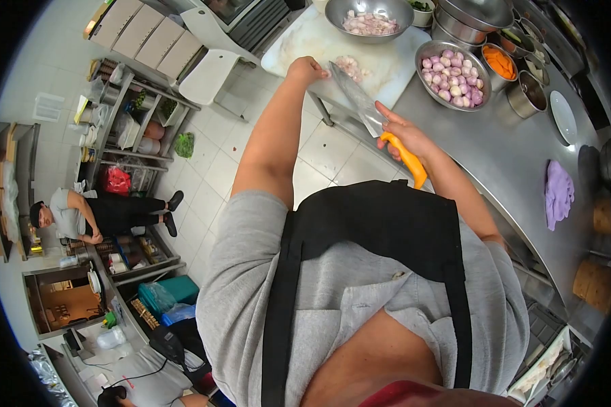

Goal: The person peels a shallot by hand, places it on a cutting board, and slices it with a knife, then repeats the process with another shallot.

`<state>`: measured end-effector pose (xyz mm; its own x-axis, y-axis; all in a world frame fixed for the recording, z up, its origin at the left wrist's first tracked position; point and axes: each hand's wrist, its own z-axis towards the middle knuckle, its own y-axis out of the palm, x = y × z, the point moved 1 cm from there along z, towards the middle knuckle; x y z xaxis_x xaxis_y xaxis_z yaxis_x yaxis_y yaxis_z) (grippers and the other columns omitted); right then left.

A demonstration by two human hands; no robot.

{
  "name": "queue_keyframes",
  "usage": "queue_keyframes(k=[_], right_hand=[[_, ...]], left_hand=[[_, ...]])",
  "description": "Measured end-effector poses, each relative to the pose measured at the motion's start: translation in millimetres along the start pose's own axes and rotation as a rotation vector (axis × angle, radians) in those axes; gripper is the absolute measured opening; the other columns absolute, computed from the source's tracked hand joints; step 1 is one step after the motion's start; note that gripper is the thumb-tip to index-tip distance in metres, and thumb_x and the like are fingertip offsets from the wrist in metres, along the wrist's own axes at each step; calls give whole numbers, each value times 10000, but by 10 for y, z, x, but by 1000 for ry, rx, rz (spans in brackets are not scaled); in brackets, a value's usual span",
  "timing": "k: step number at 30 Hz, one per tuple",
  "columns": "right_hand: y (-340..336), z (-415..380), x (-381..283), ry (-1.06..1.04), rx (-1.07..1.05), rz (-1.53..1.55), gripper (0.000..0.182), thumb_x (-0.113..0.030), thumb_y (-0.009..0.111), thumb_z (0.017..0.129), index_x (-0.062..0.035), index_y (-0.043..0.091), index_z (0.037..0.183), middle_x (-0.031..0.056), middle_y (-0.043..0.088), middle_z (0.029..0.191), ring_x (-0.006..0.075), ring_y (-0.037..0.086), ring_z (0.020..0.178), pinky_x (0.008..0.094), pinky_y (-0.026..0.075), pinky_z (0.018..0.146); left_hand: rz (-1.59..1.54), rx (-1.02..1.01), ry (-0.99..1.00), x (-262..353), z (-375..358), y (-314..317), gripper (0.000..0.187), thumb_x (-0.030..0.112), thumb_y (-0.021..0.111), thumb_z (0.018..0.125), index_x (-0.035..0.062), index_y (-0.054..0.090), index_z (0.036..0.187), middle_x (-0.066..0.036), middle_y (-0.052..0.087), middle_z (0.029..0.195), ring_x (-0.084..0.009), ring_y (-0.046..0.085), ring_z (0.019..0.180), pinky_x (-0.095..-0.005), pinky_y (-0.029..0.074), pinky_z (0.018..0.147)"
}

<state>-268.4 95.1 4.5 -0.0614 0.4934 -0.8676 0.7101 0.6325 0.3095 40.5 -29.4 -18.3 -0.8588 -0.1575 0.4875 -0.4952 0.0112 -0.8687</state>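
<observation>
My right hand (409, 139) is wrapped round the yellow handle of a kitchen knife (356, 97). Its broad blade points up and left, the tip close to my left hand (308, 69). The fingers of that left hand are curled together at the edge of a white cutting board (288, 51); whatever they may hold is hidden. Just right of the blade tip lies a small heap of chopped shallots (349, 67) on the board. A steel bowl (335, 19) with more cut shallots stands at the board's far side. Right of the board, another steel bowl (480, 102) holds peeled whole shallots (453, 78).
Sliced carrots (499, 62) fill a small container near steel pots (527, 95). A white oval plate (563, 117) and a purple cloth (559, 193) lie on the steel counter (475, 156). At left, a person (71, 216) stands by shelves; another person (146, 380) is lower left.
</observation>
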Motion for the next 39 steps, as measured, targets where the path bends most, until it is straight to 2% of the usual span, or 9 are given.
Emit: queue_keyframes(k=[9,16,18,25,27,28,31,33,39], right_hand=[[6,27,2,2,25,19,567,-181,391,921,-256,213,1453,86,569,692,94,438,422,237,394,395],[27,49,0,-8,42,25,561,-175,388,921,-253,223,1451,82,561,666,95,430,416,239,389,394],[35,55,-8,-7,33,18,560,-175,387,921,-254,225,1451,81,560,664,95,430,417,237,387,394],[39,61,-19,20,60,-47,552,-183,384,922,-265,237,1448,63,542,662,87,432,435,231,383,403],[66,61,-44,19,67,-65,553,-182,383,921,-264,237,1448,57,534,657,85,433,438,233,384,404],[87,63,-67,17,75,-89,562,-176,388,913,-248,238,1449,63,538,665,92,441,445,246,398,419],[111,95,-133,28,88,-139,580,-164,390,895,-230,237,1451,63,535,667,100,448,452,260,409,433],[97,131,-136,45,101,-161,589,-159,389,887,-230,236,1451,58,527,661,101,446,452,263,406,432],[186,205,-175,48,85,-142,602,-149,384,879,-229,226,1455,40,500,642,102,437,453,270,398,426]], left_hand=[[170,-136,-34,8,150,-69,624,548,827,518,17,630,777,-132,643,716,-222,613,648,-331,477,605],[280,-279,-130,97,222,-101,632,542,831,532,5,615,783,-117,623,718,-201,569,574,-324,463,517],[244,-347,-173,81,213,-104,784,683,735,552,-36,658,855,-156,673,850,-263,635,757,-347,494,725],[196,-302,-179,28,253,-47,779,659,759,545,-47,640,852,-168,664,803,-262,631,682,-352,502,666],[163,-262,-214,40,252,-32,580,460,841,583,-33,624,799,-99,601,732,-187,536,588,-297,464,485],[163,-263,-214,42,246,-31,580,460,841,583,-33,624,799,-99,601,732,-187,536,588,-297,464,485],[168,-253,-195,18,221,-55,616,469,839,571,-46,645,849,-142,645,796,-231,600,663,-330,496,566],[254,-176,-76,31,197,-60,660,489,825,567,-54,654,901,-191,665,874,-276,640,780,-354,503,680],[253,-207,-56,10,208,-77,707,523,813,542,-61,650,905,-209,663,897,-296,642,838,-353,492,743]])
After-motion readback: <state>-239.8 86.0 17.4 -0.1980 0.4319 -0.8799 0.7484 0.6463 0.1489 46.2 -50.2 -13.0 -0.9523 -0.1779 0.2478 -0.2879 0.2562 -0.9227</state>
